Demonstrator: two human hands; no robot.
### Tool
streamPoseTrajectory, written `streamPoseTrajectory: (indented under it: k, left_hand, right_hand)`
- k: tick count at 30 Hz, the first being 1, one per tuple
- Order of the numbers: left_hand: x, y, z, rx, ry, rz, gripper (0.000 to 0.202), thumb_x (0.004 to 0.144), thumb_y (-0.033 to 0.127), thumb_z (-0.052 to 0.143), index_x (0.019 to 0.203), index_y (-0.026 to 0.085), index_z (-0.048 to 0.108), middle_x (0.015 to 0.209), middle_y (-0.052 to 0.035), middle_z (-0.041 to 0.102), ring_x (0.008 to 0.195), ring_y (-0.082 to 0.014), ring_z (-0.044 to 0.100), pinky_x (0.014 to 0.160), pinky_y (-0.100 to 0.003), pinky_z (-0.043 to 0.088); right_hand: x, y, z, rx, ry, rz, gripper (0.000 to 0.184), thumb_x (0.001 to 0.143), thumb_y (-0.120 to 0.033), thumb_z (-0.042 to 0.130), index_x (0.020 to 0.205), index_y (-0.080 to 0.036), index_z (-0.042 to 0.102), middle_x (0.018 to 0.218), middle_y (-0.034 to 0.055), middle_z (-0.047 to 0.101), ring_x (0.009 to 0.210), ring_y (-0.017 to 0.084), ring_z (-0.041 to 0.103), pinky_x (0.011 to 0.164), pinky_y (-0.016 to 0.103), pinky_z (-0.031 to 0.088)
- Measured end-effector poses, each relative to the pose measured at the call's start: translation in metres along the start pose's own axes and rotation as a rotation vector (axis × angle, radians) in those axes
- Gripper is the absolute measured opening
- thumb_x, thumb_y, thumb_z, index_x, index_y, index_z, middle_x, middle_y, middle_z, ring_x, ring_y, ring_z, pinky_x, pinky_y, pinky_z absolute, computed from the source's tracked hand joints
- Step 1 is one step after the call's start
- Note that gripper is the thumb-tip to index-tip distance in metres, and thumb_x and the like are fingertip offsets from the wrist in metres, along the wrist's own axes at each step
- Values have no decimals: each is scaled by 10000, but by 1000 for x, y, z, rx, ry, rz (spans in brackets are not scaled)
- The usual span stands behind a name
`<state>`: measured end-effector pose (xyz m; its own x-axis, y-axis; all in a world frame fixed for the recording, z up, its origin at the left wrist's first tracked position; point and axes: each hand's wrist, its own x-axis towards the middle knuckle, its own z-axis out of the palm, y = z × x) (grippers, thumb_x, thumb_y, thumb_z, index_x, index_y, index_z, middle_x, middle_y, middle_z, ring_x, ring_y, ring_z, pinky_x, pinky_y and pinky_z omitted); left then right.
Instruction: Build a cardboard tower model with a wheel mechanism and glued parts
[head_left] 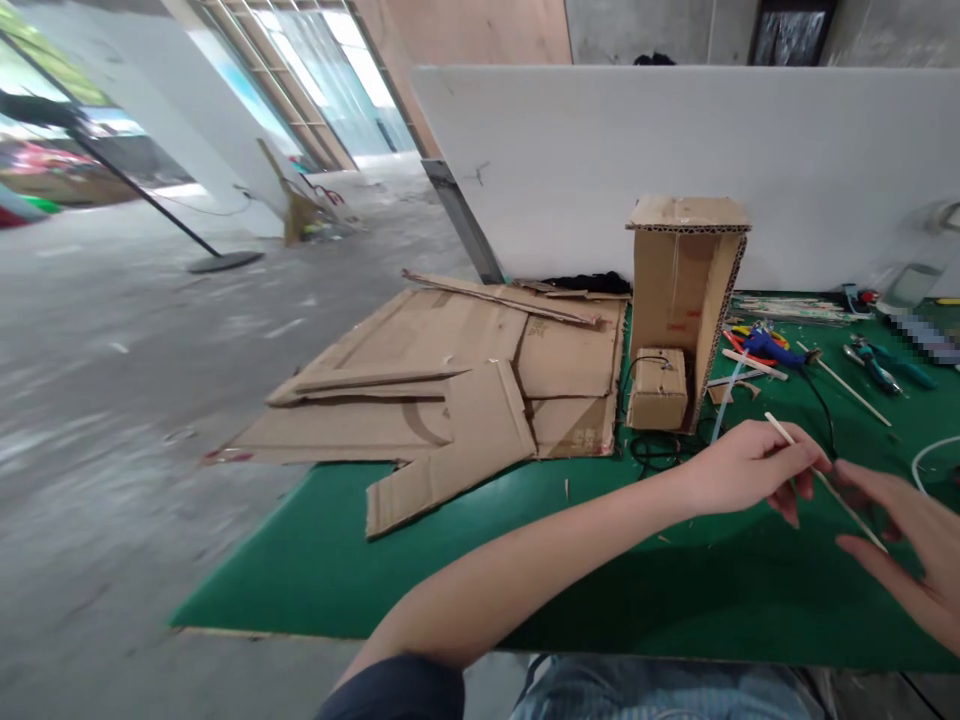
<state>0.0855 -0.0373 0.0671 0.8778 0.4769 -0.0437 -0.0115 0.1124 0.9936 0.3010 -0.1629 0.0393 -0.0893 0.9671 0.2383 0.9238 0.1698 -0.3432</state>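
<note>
My left hand (pixel 754 465) reaches across the green table (pixel 420 580) and pinches a thin wooden stick (pixel 825 480) near its middle. The stick slants from upper left to lower right. My right hand (pixel 911 545) meets the stick's lower end, fingers partly spread and touching it. Just behind the hands stands a tall open cardboard box (pixel 686 300) with a small cardboard block (pixel 658 388) inside at its base, and black wire beneath it.
Flat cardboard sheets (pixel 450 390) lie piled at the table's left end, overhanging the edge. A blue glue gun (pixel 769 345), more sticks, pliers (pixel 874 365) and scissors lie at the back right. A white board wall (pixel 675 150) backs the table. Concrete floor spreads to the left.
</note>
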Motion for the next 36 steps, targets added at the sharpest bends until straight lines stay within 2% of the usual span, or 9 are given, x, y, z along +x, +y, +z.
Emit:
streamPoseTrajectory:
  k: [3, 6, 11, 15, 18, 22, 26, 30, 36]
  left_hand:
    - [2, -14, -6, -36, 95, 1, 174, 992, 313, 499, 945, 155, 553, 703, 25, 596, 490, -66, 616, 503, -190, 499]
    - [-1, -24, -17, -87, 215, -8, 114, 980, 258, 493, 925, 160, 510, 663, 40, 578, 464, -76, 608, 495, -197, 504]
    - [0, -36, -16, -104, 124, -54, 143, 1000, 280, 416, 979, 158, 487, 735, 0, 612, 532, -94, 642, 553, -224, 524]
    - [-4, -38, -12, 697, 118, -11, 326, 977, 401, 486, 1146, 125, 522, 1076, -159, 646, 810, -215, 691, 682, -345, 551]
    - [-11, -43, -15, 1448, 60, 71, 262, 931, 266, 571, 1129, 94, 582, 1143, -194, 623, 1075, -330, 609, 793, -415, 520]
    - [-16, -49, -16, 1792, -4, 156, 157, 863, 84, 579, 1016, 87, 615, 1021, -138, 642, 1023, -277, 584, 766, -371, 474]
    - [-19, -48, -6, 1783, -11, 443, 171, 975, 129, 440, 998, 96, 606, 909, -106, 640, 843, -218, 605, 674, -354, 426]
    - [-21, -46, 4, 1503, -123, 686, 306, 1056, 274, 354, 1041, 120, 619, 959, -88, 688, 814, -163, 642, 659, -309, 452]
    - [-20, -27, 1, 886, 172, 589, 230, 988, 357, 552, 929, 160, 655, 961, -56, 759, 902, -152, 710, 869, -266, 514]
  right_hand:
    - [22, -2, 13, 98, -76, 9, 434, 972, -438, 416, 1338, -247, 554, 942, 97, 755, 628, 221, 709, 528, 314, 534]
    - [35, 1, 26, 258, -161, 86, 427, 983, -436, 416, 1329, -220, 543, 957, 100, 737, 736, 214, 719, 589, 301, 567]
    - [37, -4, 38, 291, -243, 25, 391, 988, -438, 427, 1261, -210, 589, 1124, 122, 712, 887, 224, 711, 734, 332, 593]
    - [22, 22, 44, 126, -183, 38, 395, 1011, -406, 341, 1191, -202, 628, 1119, 130, 727, 1010, 275, 710, 841, 403, 582]
    - [12, 58, 43, 24, -99, 117, 418, 986, -439, 377, 1182, -175, 636, 1106, 151, 735, 975, 310, 725, 836, 446, 594]
    - [12, 82, 36, 169, -79, 145, 494, 959, -476, 467, 1358, -191, 531, 1245, 155, 688, 1052, 291, 714, 829, 394, 621]
    - [29, 87, 32, 210, -120, 69, 473, 954, -472, 506, 1356, -226, 543, 1280, 138, 669, 1137, 282, 679, 907, 392, 605]
    - [49, 92, 26, 112, -155, -88, 426, 950, -456, 506, 1291, -221, 605, 1204, 137, 692, 1103, 285, 685, 962, 445, 570]
    - [54, 36, 13, 290, -132, -20, 462, 946, -476, 522, 1344, -241, 527, 1231, 119, 686, 1127, 260, 669, 934, 385, 570]
